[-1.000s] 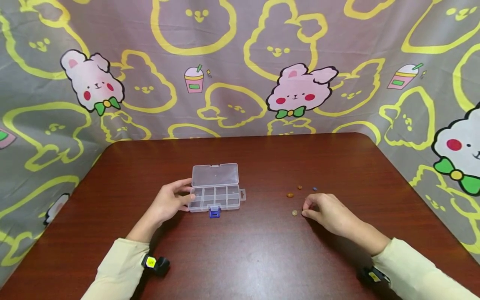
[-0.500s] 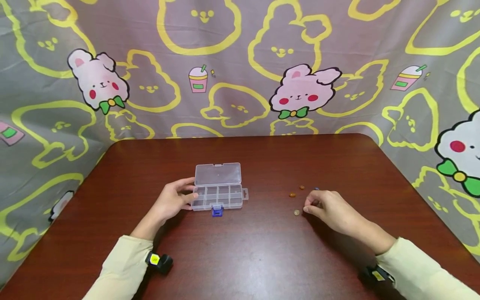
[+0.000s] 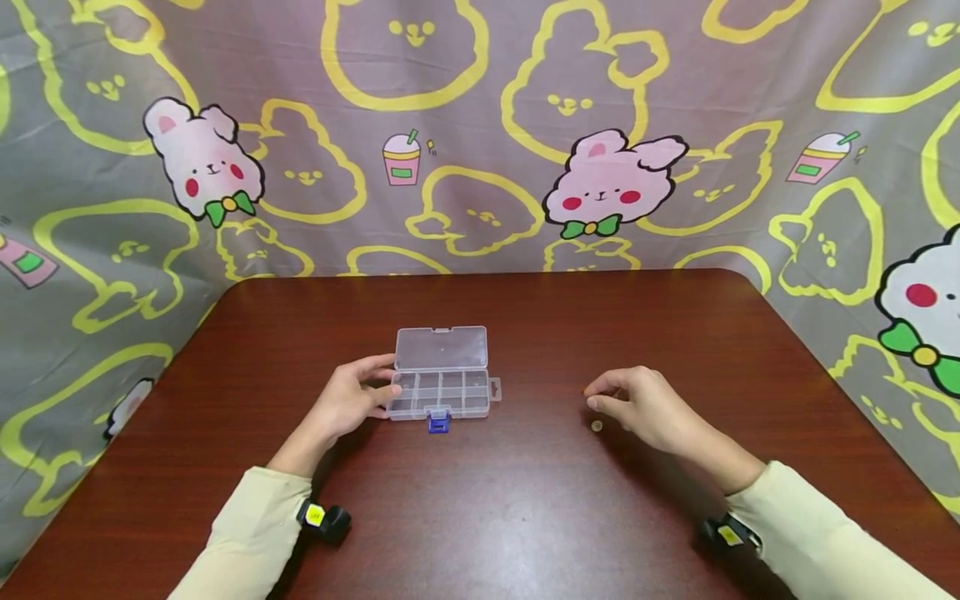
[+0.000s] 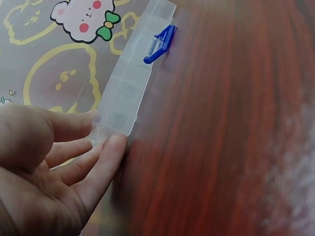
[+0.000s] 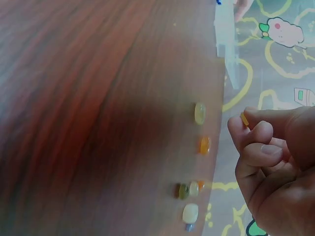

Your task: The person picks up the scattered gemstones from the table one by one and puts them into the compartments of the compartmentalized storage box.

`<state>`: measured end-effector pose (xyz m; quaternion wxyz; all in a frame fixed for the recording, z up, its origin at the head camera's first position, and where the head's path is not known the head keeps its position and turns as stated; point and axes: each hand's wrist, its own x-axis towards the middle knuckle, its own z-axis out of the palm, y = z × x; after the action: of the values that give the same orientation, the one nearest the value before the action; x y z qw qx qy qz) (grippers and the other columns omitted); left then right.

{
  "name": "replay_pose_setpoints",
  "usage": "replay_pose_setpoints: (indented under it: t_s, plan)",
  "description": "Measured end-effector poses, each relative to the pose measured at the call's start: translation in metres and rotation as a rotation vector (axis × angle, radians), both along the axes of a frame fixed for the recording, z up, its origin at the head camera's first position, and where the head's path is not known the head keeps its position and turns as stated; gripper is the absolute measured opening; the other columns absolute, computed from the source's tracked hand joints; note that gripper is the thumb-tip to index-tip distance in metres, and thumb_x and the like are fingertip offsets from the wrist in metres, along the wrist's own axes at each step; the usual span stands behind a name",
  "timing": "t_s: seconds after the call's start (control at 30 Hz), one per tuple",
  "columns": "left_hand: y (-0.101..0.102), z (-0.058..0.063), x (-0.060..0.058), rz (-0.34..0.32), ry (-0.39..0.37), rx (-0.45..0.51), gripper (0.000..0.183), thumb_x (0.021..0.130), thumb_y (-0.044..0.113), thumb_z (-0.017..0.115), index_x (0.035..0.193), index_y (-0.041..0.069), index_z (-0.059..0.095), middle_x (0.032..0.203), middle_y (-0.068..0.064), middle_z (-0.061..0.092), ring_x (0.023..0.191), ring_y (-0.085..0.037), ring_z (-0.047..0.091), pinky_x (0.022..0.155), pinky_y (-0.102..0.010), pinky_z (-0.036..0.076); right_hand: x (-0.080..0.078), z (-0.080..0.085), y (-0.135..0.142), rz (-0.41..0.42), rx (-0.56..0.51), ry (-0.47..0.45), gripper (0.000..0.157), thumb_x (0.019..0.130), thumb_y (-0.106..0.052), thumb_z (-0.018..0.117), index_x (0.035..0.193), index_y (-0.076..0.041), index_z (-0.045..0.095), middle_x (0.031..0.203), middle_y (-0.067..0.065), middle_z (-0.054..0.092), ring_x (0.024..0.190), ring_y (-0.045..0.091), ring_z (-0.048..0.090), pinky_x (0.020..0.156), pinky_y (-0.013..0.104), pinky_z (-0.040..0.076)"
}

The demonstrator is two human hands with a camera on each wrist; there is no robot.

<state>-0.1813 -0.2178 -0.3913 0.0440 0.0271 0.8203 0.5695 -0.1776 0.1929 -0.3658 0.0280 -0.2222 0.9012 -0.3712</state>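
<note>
My left hand [image 3: 348, 404] holds the left end of a clear plastic compartment box [image 3: 472, 412], its thumb at the near rim. The box's lid [image 3: 442, 348] is tipped back, and a blue latch [image 3: 438, 422] hangs at the front. My right hand [image 3: 648, 408] is over the table to the right of the box. In the right wrist view its thumb and index finger pinch a small yellow-orange bead [image 5: 244, 118], the other fingers curled in. A pale round bead [image 3: 597, 426] lies just below the fingertips in the head view.
Several more beads lie on the wooden table [image 3: 480, 517], seen in the right wrist view: a pale yellow bead [image 5: 199, 113], an orange bead [image 5: 204, 145], a dark green bead [image 5: 183, 191] and a white bead [image 5: 190, 214]. A patterned curtain [image 3: 480, 217] surrounds the table's back and sides.
My right hand has moved left and a little away from me, off the spot beside the pale bead, now covering where other beads showed. The left hand keeps its hold on the box.
</note>
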Motion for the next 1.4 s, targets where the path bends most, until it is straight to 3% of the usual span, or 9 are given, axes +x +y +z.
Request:
replay_pose_setpoints:
  t_s: [0.3,0.47,0.7,0.9,1.0,1.4]
  plan:
    - [0.004,0.001,-0.001,-0.009,-0.001,0.006,0.055,0.092,-0.004,0.068,0.143,-0.008,0.048,0.124,-0.032,0.061,0.077,-0.019,0.067,0.062,-0.035,0.062,-0.009,0.001,-0.02,-0.008,-0.066,-0.047,0.008,0.09,-0.004,0.073,0.098,-0.002,0.074,0.086,0.003,0.07,0.052,0.018,0.058,0.049,0.027,0.053]
    - [0.006,0.0,-0.002,-0.008,-0.007,0.016,0.054,0.092,-0.005,0.068,0.142,-0.008,0.048,0.124,-0.032,0.06,0.077,-0.018,0.067,0.063,-0.036,0.062,-0.014,0.001,-0.032,-0.023,-0.12,-0.107,0.007,0.09,-0.005,0.074,0.096,-0.002,0.074,0.083,0.003,0.068,0.049,0.022,0.057,0.043,0.028,0.05]
    - [0.007,0.0,-0.002,-0.006,-0.01,0.023,0.054,0.092,-0.006,0.067,0.142,-0.009,0.048,0.124,-0.032,0.06,0.078,-0.019,0.067,0.063,-0.036,0.062,-0.019,0.003,-0.046,-0.033,-0.16,-0.18,0.004,0.091,-0.008,0.074,0.094,-0.006,0.072,0.078,0.008,0.065,0.049,0.019,0.051,0.035,0.032,0.046]
    - [0.009,0.001,-0.001,-0.001,-0.02,0.01,0.054,0.092,-0.005,0.068,0.143,-0.008,0.048,0.125,-0.031,0.06,0.077,-0.019,0.066,0.063,-0.036,0.062,-0.023,0.0,-0.059,-0.02,-0.177,-0.223,0.004,0.092,-0.012,0.072,0.095,-0.008,0.072,0.064,0.013,0.06,0.042,0.014,0.045,0.033,0.026,0.037]
    - [0.009,0.001,-0.001,0.003,-0.024,0.007,0.054,0.092,-0.005,0.068,0.143,-0.007,0.048,0.124,-0.031,0.061,0.077,-0.019,0.066,0.063,-0.036,0.062,-0.025,0.0,-0.065,0.004,-0.194,-0.229,0.003,0.093,-0.011,0.072,0.095,-0.008,0.072,0.066,0.016,0.062,0.042,0.014,0.045,0.035,0.024,0.036]
    - [0.008,0.002,0.0,0.005,-0.023,-0.008,0.055,0.092,-0.004,0.068,0.143,-0.007,0.049,0.125,-0.031,0.06,0.078,-0.02,0.067,0.063,-0.036,0.062,-0.031,-0.003,-0.088,0.017,-0.258,-0.253,0.005,0.091,-0.006,0.072,0.094,-0.001,0.073,0.059,0.014,0.06,0.041,0.013,0.046,0.035,0.023,0.04]
